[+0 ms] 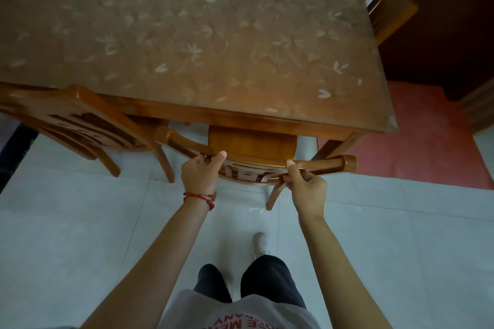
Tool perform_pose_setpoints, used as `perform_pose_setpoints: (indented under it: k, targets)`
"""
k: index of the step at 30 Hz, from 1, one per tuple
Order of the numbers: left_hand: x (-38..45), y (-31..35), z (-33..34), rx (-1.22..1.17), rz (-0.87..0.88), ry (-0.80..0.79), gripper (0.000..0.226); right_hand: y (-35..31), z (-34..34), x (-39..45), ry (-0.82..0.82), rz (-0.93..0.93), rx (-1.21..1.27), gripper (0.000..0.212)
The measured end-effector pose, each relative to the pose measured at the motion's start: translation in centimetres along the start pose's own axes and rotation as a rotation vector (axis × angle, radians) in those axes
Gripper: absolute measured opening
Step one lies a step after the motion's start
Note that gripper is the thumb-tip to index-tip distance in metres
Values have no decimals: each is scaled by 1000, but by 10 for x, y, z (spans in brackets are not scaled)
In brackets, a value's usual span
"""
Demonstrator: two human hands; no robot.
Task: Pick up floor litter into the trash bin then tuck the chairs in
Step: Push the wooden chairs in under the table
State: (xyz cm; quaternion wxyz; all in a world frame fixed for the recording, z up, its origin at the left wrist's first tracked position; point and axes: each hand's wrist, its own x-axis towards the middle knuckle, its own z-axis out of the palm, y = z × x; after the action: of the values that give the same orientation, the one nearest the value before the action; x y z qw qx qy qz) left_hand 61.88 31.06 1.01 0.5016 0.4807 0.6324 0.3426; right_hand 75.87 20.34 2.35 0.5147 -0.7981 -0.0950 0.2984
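A wooden chair (324,163) stands at the near edge of the table (203,35), its seat partly under the tabletop. My left hand (201,172) grips the left part of its curved top rail, thumb on top. My right hand (306,185) grips the rail further right, fingers curled under it. No litter or trash bin shows in this view.
A second wooden chair (74,120) sits tucked at the table to the left. A third chair (390,0) stands at the far right end. A red mat (427,141) lies under the right corner. Pale floor tiles (80,235) surround my feet.
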Motion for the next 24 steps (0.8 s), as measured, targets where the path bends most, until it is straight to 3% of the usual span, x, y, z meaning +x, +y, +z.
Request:
perform_pose_setpoints:
  k: [12,24]
  targets:
    - [51,29,52,1,65,19,38,-32,10,77,7,-20,0,39]
    - [50,32,56,53,80,16,35,-29,12,87,-7,-8,42,23]
